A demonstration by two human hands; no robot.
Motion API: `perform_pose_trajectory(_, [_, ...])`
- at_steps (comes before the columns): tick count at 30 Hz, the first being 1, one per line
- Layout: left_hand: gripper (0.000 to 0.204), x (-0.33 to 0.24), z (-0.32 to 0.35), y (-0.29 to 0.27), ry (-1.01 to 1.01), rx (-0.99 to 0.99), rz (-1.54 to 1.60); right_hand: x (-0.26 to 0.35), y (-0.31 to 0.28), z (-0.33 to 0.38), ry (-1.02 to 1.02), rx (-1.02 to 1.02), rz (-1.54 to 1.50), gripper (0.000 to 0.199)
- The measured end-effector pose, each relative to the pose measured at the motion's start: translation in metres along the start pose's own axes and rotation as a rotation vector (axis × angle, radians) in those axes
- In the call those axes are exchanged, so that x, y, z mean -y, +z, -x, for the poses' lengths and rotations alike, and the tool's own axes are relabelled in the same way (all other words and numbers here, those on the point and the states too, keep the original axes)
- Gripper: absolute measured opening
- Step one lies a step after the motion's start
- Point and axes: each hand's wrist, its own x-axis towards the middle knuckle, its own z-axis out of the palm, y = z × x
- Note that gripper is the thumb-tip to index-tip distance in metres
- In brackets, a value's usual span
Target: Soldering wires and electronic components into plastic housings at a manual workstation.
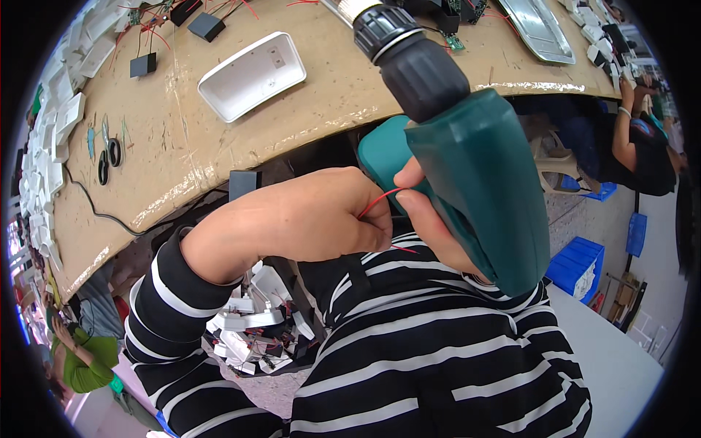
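Note:
Between my hands runs a thin red wire [380, 200]. My left hand [321, 212] is closed around it, and a loose red end shows below the fist. My right hand [431, 219] pinches the wire between thumb and finger. A dark green power drill [489, 190] with a black chuck [387, 33] fills the view close above my right hand and covers much of it. What supports the drill is hidden. Beyond my hands, a white plastic housing [252, 77] lies with its hollow side up on the brown-covered table [175, 124].
Scissors [108, 152] lie at left, near a long row of white housings [55, 160]. Black boxes [207, 27] with red wires and a metal tray [537, 29] are at the back. Below my left arm sits a container of white parts [252, 328]. Other people work at both sides.

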Motion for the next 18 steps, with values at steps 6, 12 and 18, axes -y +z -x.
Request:
perform_pose_trajectory(6, [0.015,-0.008,-0.002,-0.008,-0.157,0.205,0.087,-0.007,0.009,-0.005,0.177,0.067,-0.321,0.044])
perform_pose_trajectory(12, [0.010,-0.019,0.014,-0.019,-0.157,0.189,0.018,-0.016,0.008,-0.012,0.294,-0.002,-0.753,0.052])
perform_pose_trajectory(18, [0.009,-0.030,0.047,-0.027,-0.097,-0.048,-0.132,-0.017,0.008,-0.014,0.326,-0.118,-0.715,0.058])
